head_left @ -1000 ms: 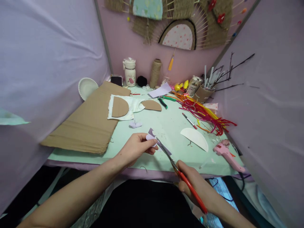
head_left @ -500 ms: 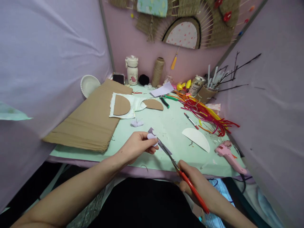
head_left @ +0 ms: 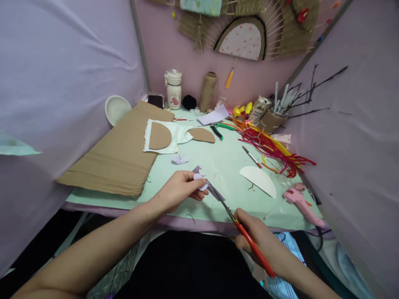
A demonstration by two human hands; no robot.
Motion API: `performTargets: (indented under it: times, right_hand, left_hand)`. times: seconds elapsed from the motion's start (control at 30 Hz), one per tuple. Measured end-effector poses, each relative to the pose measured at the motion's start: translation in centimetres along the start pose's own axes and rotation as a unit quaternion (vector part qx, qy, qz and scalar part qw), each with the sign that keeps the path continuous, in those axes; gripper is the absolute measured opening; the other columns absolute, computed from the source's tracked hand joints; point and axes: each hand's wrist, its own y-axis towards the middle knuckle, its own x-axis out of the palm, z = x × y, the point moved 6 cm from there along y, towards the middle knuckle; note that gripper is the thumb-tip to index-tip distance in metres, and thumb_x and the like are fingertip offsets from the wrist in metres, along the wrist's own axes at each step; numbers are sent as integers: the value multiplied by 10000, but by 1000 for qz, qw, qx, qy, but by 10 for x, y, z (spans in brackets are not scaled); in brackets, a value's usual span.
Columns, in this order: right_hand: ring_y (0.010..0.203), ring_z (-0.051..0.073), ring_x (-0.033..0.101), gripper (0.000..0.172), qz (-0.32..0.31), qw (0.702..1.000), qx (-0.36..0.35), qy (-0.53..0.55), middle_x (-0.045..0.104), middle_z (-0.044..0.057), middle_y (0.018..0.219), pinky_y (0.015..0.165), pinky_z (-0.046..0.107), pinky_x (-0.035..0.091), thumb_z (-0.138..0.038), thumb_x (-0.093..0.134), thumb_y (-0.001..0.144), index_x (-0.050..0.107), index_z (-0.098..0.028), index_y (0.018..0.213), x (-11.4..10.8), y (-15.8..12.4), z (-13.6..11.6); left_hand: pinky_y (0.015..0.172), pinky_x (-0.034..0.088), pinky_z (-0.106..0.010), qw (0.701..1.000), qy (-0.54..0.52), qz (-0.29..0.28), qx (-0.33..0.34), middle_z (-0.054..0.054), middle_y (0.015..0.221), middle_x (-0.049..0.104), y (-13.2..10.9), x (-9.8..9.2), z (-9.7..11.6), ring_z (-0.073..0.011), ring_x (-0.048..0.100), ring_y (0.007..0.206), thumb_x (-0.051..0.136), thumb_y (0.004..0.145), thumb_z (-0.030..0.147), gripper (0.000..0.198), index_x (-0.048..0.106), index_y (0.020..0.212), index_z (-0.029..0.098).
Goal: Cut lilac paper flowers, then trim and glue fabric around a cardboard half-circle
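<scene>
Between the thumb and fingers of my left hand (head_left: 183, 187) is a small lilac paper cutout (head_left: 200, 181) with rounded edges. My right hand (head_left: 257, 238) is wrapped round the red handles of a pair of scissors (head_left: 254, 248). The blades point up and left, their tips at the cutout's right edge. A darker purple paper scrap (head_left: 218, 194) lies under the blades on the table. Beyond my left hand rests a lilac paper flower shape (head_left: 180, 160).
A large cardboard sheet (head_left: 106, 162) covers the table's left side. To the right lie a white half-circle (head_left: 258, 181), a pen (head_left: 252, 157), red and orange pipe cleaners (head_left: 271, 145) and a pink glue gun (head_left: 302, 203). Green-handled pliers (head_left: 217, 132), a twine spool (head_left: 208, 92) and a bottle (head_left: 173, 89) are further back.
The view has shifted very slightly. Both hands, the paper cutout and the scissors keep nearly the same positions.
</scene>
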Motion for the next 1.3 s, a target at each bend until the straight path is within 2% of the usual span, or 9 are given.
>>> performTargets:
  times: [0.4,0.6,0.7,0.77,0.83,0.93,1.03,1.13,1.3]
  right_hand:
    - [507,110,390,445,5,1000,19,-3,461,-68,571,463,218,296,-551,590,793,281,-240,716,-1,0,0]
    - [508,104,405,346,6,999,33,-3,457,-82,570,480,208,301,-261,602,779,265,-242,704,1,0,-1]
    - [503,104,406,301,19,999,38,12,452,-90,551,490,205,297,-159,538,767,257,-244,702,2,0,0]
    - [500,109,409,282,33,999,37,7,449,-91,540,490,207,295,-163,517,767,255,-246,702,-1,3,1]
    - [514,121,420,273,74,995,37,-49,452,-79,553,496,215,293,-218,524,779,265,-245,695,-11,13,3]
    - [557,151,462,270,185,962,55,-191,494,-37,605,520,238,299,-366,525,827,321,-239,703,-36,38,7]
    - [593,190,535,248,256,914,82,-304,575,35,676,528,265,309,-424,445,893,444,-210,768,-55,65,9]
    - [667,235,595,257,286,880,89,-368,629,119,791,575,300,352,-363,428,917,555,-156,830,-61,82,8]
    - [943,336,577,219,310,867,68,-384,624,208,1005,769,398,417,-254,513,879,639,-94,958,-60,78,-4]
  left_hand:
    - [570,492,-234,1000,0,-3,5,-49,670,689,0,0,1,-92,590,525,626,760,273,180,651,666,121]
    - [575,492,-230,1000,-14,-1,11,-56,689,691,0,-1,-1,-90,589,531,647,760,292,194,655,682,114]
    - [585,496,-227,999,-38,-2,20,-57,692,690,1,-2,-2,-89,591,536,668,755,292,192,659,699,108]
    - [596,500,-227,998,-62,-1,25,-59,707,689,3,-3,-3,-87,589,543,682,753,289,191,665,712,103]
    - [629,506,-228,994,-101,1,31,-64,738,689,6,-4,-4,-92,598,579,683,760,280,185,675,734,98]
    - [688,507,-232,979,-199,3,38,-71,787,677,14,-4,-6,-110,615,672,636,807,251,167,688,775,96]
    - [638,489,-216,952,-307,17,8,-65,777,640,23,-3,-14,-105,590,672,549,862,221,198,690,830,86]
    - [582,456,-203,924,-383,0,-26,-47,754,591,29,3,-23,-93,549,647,492,894,237,258,681,943,69]
    - [558,417,-201,890,-450,-65,-44,-29,789,566,28,21,-30,-88,523,651,492,904,287,310,629,1117,109]
